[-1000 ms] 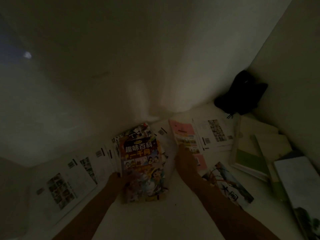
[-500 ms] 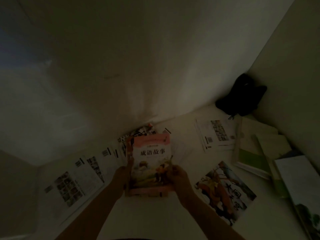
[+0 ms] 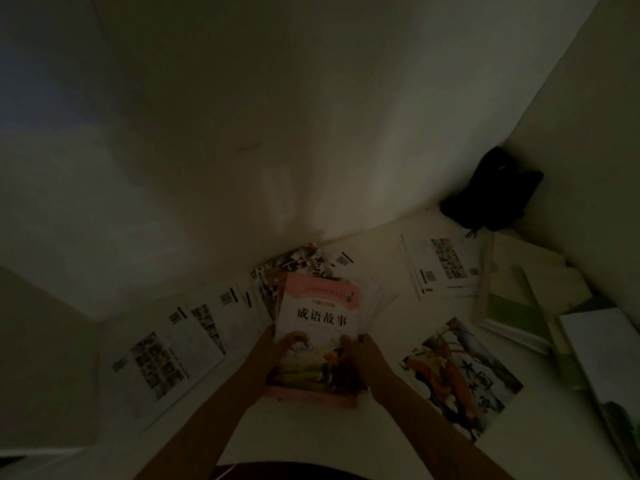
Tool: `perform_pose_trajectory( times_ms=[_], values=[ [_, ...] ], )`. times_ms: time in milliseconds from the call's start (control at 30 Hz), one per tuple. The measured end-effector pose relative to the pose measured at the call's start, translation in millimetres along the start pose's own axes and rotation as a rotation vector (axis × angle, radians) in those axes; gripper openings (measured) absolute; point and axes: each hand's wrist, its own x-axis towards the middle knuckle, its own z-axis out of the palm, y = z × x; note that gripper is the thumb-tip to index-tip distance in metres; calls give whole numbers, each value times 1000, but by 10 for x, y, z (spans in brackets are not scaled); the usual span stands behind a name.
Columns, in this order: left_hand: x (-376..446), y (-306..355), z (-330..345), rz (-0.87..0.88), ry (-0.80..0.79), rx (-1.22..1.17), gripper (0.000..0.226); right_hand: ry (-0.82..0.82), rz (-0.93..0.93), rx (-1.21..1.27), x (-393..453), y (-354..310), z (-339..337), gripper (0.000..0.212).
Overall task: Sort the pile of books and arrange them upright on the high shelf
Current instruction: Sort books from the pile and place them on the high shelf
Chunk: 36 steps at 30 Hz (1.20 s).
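In dim light I hold a small stack of books between both hands above the white shelf surface (image 3: pixel 311 434). The top one is a pink-bordered book (image 3: pixel 320 315) with black characters and a picture of children. My left hand (image 3: pixel 268 355) grips the stack's left edge. My right hand (image 3: pixel 363 356) grips its right edge, fingers curled over the cover. Other book edges show behind the pink one. Several white books with photo grids (image 3: pixel 162 362) lie flat to the left. A colourful book with an orange figure (image 3: pixel 457 375) lies flat to the right.
A black bag (image 3: pixel 491 192) sits in the far right corner against the wall. White and green books (image 3: pixel 512 306) are piled along the right wall, and another white book (image 3: pixel 440 268) lies flat near the back. White walls enclose the surface on three sides.
My right hand took the pink book from the surface and laid it on the colourful book held by my left hand. Both hands now hold the stack, drawn slightly nearer.
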Motion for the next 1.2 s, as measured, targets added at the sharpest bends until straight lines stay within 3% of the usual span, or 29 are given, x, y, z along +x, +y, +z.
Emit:
perform_pose_trajectory(
  times_ms=[167, 300, 500, 600, 833, 1000, 1200],
  values=[
    [-447, 330, -80, 267, -117, -34, 76, -95, -347, -29, -454, -392, -233, 46],
    [-1125, 770, -166, 507, -61, -70, 81, -301, -635, -17, -913, -857, -271, 62],
    [-2453, 1452, -336, 928, 178, 91, 66, -432, -943, 107, -1920, -1465, -57, 59],
    [-3121, 1796, -513, 1132, 380, 91, 64, -488, -1107, 171, -2571, -1921, 91, 62],
    [-4426, 2511, -1006, 1534, 702, 24, 45, -614, -1571, 147, -4138, -3111, 299, 34],
    [-4821, 3239, -1444, 1670, 780, 49, 49, -600, -1667, 143, -4804, -4043, 645, 26],
    [-4684, 4116, -1961, 1731, 846, 13, 55, -446, -1666, -9, -5037, -4928, 1074, 42]
  ],
)
